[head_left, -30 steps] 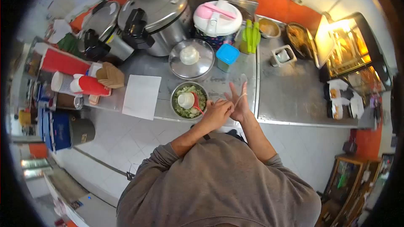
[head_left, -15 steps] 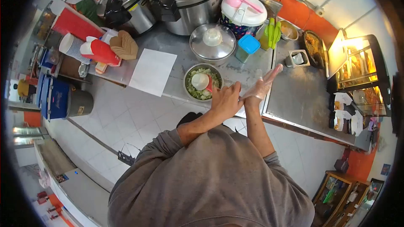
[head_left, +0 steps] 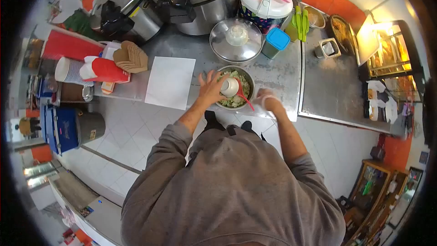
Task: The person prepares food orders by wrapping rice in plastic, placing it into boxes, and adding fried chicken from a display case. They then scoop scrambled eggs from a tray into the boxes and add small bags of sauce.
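A metal bowl (head_left: 251, 84) of chopped pale-green food stands near the counter's front edge. Inside it rest a small white cup (head_left: 229, 87) and a red-handled utensil (head_left: 246, 99). My left hand (head_left: 210, 89) reaches over the bowl's left rim, thumb and index finger around the cup's side, the other fingers spread. To the right of the bowl is my right hand (head_left: 269, 102), in a clear plastic glove and blurred by motion; its fingers are hard to make out. Behind the bowl sits a metal pot with a glass lid (head_left: 236, 41).
A white sheet (head_left: 170, 82) lies left of the bowl, beside stacked paper cups (head_left: 70, 70) and brown trays (head_left: 130, 57). Two large cookers (head_left: 200, 13) stand behind. Farther right are a blue-lidded container (head_left: 277, 39), green tongs (head_left: 299, 23) and a lit food warmer (head_left: 389, 52).
My hands have separated: the left moved leftward to the cup in the bowl, while the gloved right dropped lower beside the bowl. The camera view has shifted slightly.
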Demonstrator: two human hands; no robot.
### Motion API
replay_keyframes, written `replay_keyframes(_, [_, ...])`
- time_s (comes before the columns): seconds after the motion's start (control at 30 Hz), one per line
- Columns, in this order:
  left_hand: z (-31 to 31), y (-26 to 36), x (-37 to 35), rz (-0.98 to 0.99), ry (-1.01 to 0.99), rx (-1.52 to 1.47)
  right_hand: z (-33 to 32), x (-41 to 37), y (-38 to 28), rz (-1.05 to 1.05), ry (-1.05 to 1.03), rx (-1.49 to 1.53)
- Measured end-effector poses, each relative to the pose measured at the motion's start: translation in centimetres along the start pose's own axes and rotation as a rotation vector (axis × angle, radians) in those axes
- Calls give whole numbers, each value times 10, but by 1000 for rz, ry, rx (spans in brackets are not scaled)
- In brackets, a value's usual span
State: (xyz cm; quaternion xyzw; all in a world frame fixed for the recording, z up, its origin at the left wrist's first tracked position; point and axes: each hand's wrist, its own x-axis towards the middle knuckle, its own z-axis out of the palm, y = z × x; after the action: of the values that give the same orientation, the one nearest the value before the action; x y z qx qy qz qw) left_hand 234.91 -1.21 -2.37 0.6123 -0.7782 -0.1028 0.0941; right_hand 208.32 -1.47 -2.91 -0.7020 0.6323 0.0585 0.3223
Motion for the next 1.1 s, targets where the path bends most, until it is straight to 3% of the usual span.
replay_keyframes(0.07, [8,-21,19,201,-241,-25,10,3,-35,41,-172,-72])
replay_keyframes(0.1, [-2,-22,24,217,-244,-38,13,5,-45,61,-170,-74])
replay_keyframes(0.17, [-20,-25,32,274,-269,-232,18,7,-61,303,-39,104])
replay_keyframes(0.3, [-11,-69,31,204,-146,-535,3,11,-73,281,-13,-20])
replay_keyframes(0.37, [27,-97,24,81,-8,-1248,-13,6,-88,274,6,-125])
replay_keyframes(0.4, [53,-102,17,80,-20,-1259,-26,-1,-99,316,7,-213])
replay_keyframes(0.47, [94,-104,-2,-263,206,-1574,-67,-26,-133,343,-100,-384])
replay_keyframes(0.5, [95,-94,-5,-264,197,-1581,-62,-33,-136,354,-103,-386])
replay_keyframes(0.57, [98,-63,-9,-533,349,-1860,-48,-46,-140,466,-46,-338])
replay_keyframes(0.73, [172,-45,5,-611,410,-1720,9,-30,-141,682,-95,-146])
replay_keyframes(0.83, [171,-41,9,-703,398,-1699,27,-20,-139,681,-26,36])
replay_keyframes(0.9, [187,-46,7,-658,396,-1673,43,-10,-137,647,2,54])
replay_keyframes(1.03, [170,-49,10,-598,446,-1727,60,5,-117,526,136,42])
replay_keyframes(1.1, [142,-45,9,-580,481,-1811,45,7,-91,168,5,256])
